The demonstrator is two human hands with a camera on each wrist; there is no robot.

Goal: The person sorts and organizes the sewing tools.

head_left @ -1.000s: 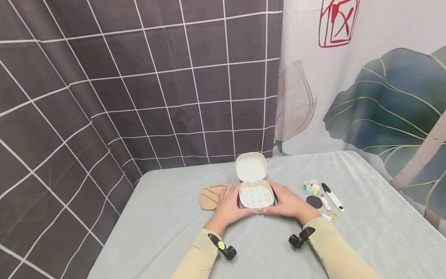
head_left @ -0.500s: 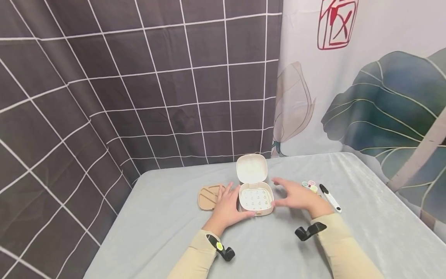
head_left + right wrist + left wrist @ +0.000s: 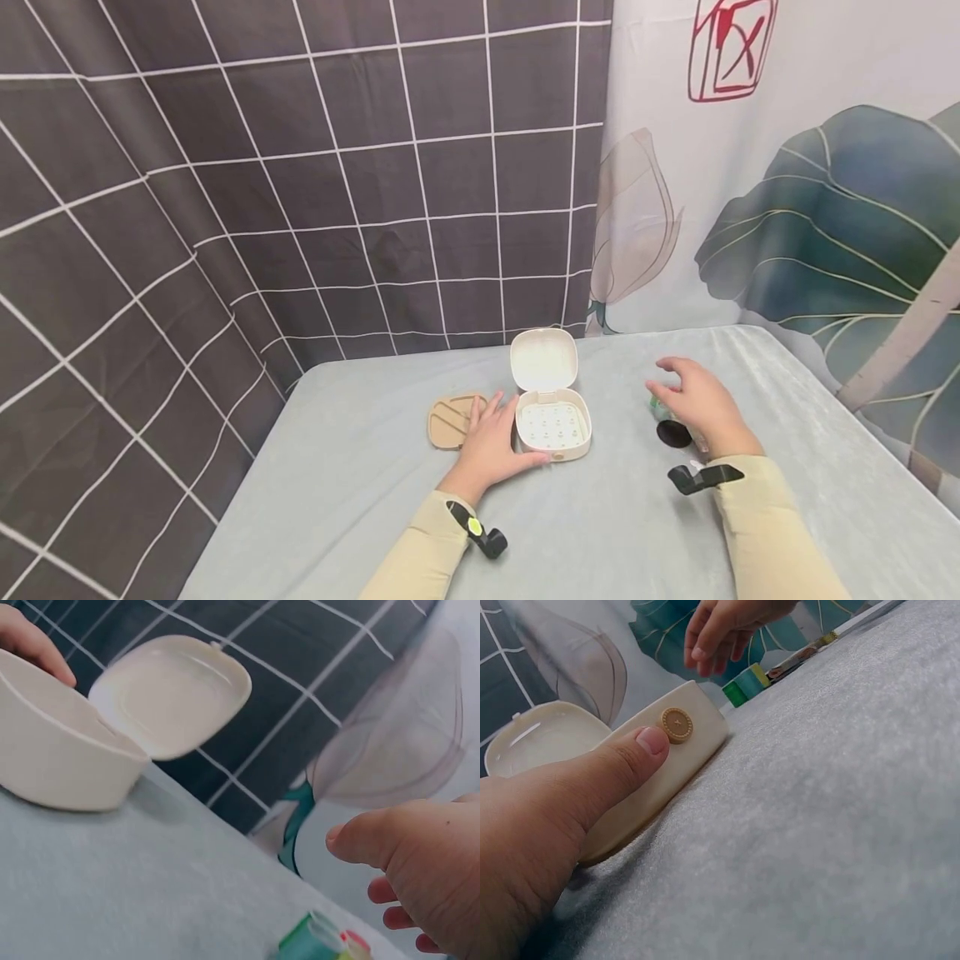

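A cream box stands on the cloth with its hinged lid raised; inside is a white plate with several small pegs. My left hand holds the box's left side, its thumb on the front wall beside a tan round button. The other left fingers are hidden behind the box in the left wrist view. Over a cluster of small coloured thread spools hovers my right hand, fingers spread and loosely bent, with nothing in it. It partly covers the spools in the head view.
Left of the box lies a tan compartment tray, partly under my left fingers. A black disc sits beside the spools. Several slim small items lie right of it, mostly covered by the right hand. Fabric curtains hang behind the cloth-covered table.
My right hand has let go of the box's right side and moved right, over the spools. The left hand stays on the box, which has not visibly moved.
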